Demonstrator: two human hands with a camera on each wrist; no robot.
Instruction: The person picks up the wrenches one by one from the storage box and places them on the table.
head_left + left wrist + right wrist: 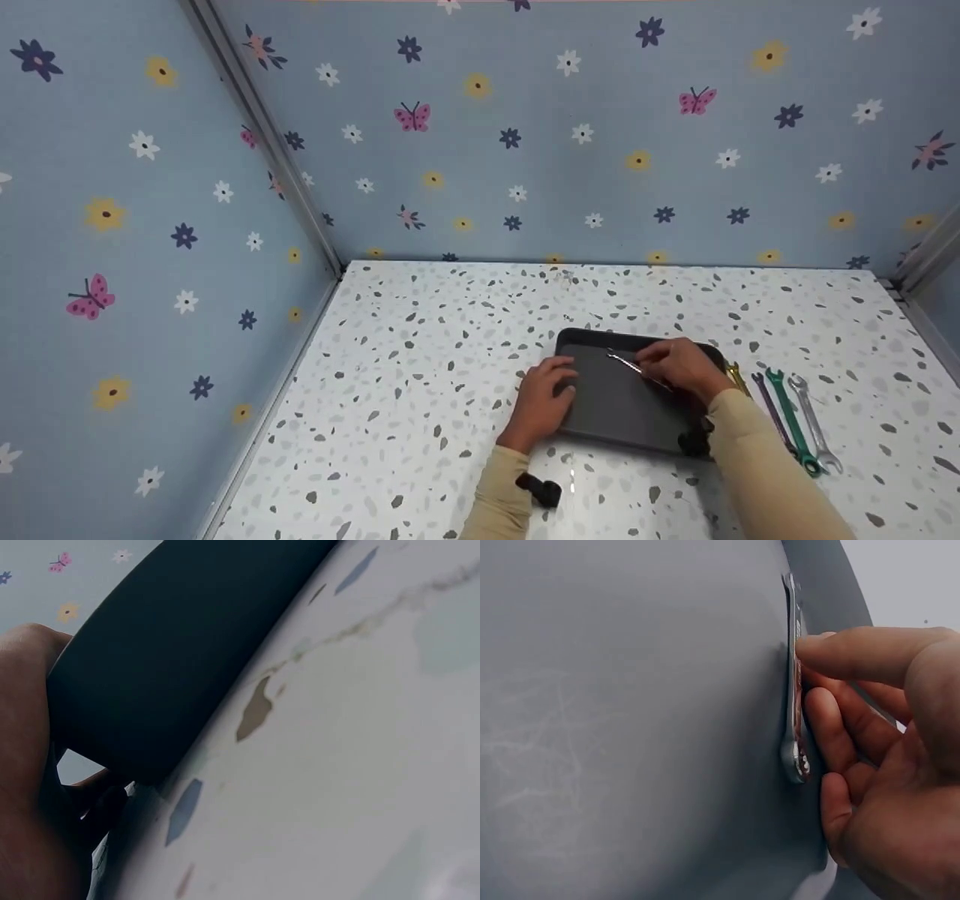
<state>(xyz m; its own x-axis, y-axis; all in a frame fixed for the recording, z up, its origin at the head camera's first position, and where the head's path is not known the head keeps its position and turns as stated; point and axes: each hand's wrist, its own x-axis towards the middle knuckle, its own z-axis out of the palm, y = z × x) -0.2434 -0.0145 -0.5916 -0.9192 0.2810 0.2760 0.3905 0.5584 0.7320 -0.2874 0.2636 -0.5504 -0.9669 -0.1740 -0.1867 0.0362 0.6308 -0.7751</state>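
Observation:
A dark grey rectangular tray (622, 397) lies on the speckled table. My left hand (541, 399) grips its left side, fingers over the rim; the left wrist view shows the hand around the tray's outer wall (172, 652). Over the right part of the tray, my right hand (681, 366) pinches a small silver combination wrench (626, 363) between thumb and fingers. Up close in the right wrist view, the wrench (793, 690) runs along the tray floor (630, 712), close to the side wall. The fingertips hide part of its middle.
Just right of the tray, more wrenches lie side by side: a gold one (736, 376) partly hidden by the right arm, a purple one (772, 409), a green one (792, 420) and a larger silver one (816, 424). Flower-patterned panels (525, 165) stand behind and at the left.

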